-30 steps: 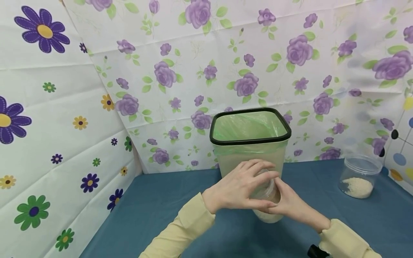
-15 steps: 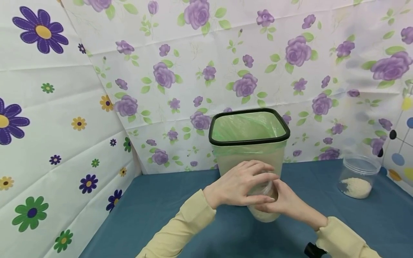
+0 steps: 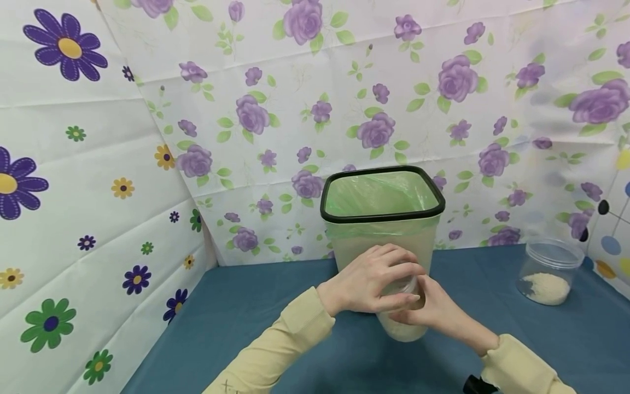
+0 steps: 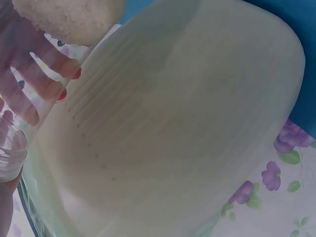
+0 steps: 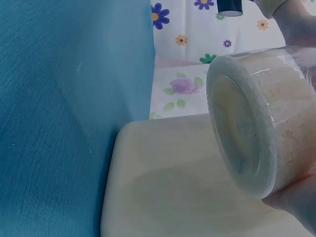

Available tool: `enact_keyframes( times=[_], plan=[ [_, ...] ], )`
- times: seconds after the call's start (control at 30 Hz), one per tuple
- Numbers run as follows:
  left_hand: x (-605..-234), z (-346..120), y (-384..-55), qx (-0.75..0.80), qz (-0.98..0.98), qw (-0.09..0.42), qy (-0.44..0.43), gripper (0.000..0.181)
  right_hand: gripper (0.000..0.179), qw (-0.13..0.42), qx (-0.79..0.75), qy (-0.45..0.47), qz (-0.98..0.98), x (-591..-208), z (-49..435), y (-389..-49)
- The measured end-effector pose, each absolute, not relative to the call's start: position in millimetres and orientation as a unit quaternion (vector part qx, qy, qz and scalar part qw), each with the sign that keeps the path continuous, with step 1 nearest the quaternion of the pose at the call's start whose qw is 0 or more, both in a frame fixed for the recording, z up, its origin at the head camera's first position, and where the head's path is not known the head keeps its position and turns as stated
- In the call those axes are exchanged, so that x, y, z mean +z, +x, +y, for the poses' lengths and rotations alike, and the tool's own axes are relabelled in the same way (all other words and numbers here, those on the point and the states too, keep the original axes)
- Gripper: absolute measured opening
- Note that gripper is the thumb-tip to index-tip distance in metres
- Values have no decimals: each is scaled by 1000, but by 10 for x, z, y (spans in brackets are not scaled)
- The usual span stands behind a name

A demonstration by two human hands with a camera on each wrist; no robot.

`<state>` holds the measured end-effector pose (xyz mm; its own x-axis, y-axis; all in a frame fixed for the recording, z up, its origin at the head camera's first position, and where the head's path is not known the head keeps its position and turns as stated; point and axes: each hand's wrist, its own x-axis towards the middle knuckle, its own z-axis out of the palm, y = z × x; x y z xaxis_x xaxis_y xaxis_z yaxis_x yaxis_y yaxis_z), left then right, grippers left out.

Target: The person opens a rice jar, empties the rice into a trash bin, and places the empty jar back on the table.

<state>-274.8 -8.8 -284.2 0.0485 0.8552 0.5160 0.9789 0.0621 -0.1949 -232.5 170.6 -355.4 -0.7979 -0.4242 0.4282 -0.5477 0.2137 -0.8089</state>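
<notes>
A clear plastic jar point(image 3: 401, 327), partly filled with pale rice-like grains, is held up off the table at a tilt in front of the bin. My left hand point(image 3: 371, 282) grips its top end, fingers curled over it. Lower down, my right hand point(image 3: 440, 309) holds the body between thumb and fingers. Through the clear wall of the jar point(image 4: 69, 19), the left wrist view shows red-nailed fingers, with the ribbed screw-top end at the left edge. The base of the jar point(image 5: 239, 126) faces the right wrist camera, grains lying along its side.
A pale bin point(image 3: 384, 235) with a black rim and green liner stands right behind the hands. At the right, a second clear jar point(image 3: 548, 273) with some grains stands on the blue tablecloth point(image 3: 266, 295). Flowered sheets point(image 3: 246, 164) hang behind and at the sides.
The jar's lower end and my right hand have shifted slightly left. Both hands keep their hold on the jar; the bin and second jar have stayed put.
</notes>
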Motion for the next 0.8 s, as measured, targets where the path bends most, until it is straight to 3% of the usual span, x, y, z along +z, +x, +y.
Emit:
enact_keyframes(
  times=[0.33, 0.8],
  plan=[
    [-2868, -57, -2770, -132, -681, 273, -667, 26, 52, 84, 539, 283, -789, -3555, 1682, -2307],
    [-2969, -41, -2734, -164, -713, 315, -605, 25, 77, 174, 494, 262, -810, -3592, 1559, -2258]
  ],
)
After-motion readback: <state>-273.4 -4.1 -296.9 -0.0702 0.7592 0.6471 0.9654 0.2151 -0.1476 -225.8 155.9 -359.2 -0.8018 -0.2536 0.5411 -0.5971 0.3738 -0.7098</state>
